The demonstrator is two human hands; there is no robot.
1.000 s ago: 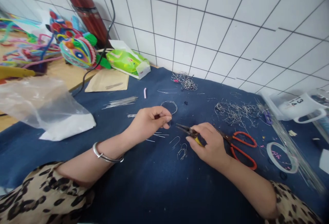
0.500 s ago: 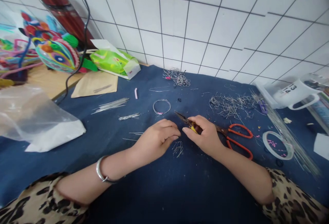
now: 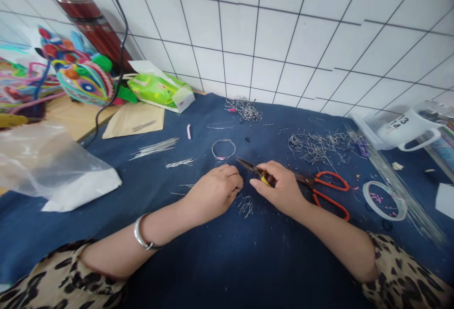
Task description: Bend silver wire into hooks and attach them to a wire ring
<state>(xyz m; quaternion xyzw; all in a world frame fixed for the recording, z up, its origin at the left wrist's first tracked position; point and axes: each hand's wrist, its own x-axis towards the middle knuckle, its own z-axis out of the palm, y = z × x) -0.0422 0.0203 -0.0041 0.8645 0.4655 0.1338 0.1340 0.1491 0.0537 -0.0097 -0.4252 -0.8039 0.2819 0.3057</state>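
Observation:
My right hand [image 3: 282, 186] grips a pair of pliers [image 3: 262, 175] with yellow on the handles; the dark jaws point up and left. Just left of them, my left hand [image 3: 216, 193] is closed with its fingers curled down, and whatever it may hold is hidden. Beyond the hands lies a wire ring [image 3: 223, 149] with small pink beads at its near side. A little heap of bent wire pieces [image 3: 245, 206] rests between my wrists. Straight wires [image 3: 182, 192] poke out on the left side of my left hand.
Red-handled scissors [image 3: 329, 191] lie right of my right hand, near a round dish [image 3: 365, 188] of pink beads. Tangled wire scraps [image 3: 319, 146] spread behind. Wire bundles [image 3: 156, 147] and a plastic bag [image 3: 81, 181] are at left. A white mug [image 3: 407, 127] stands far right.
My left hand has shifted slightly left and its fingers have curled in more. The pliers in my right hand have moved a little left, their tips slightly lower.

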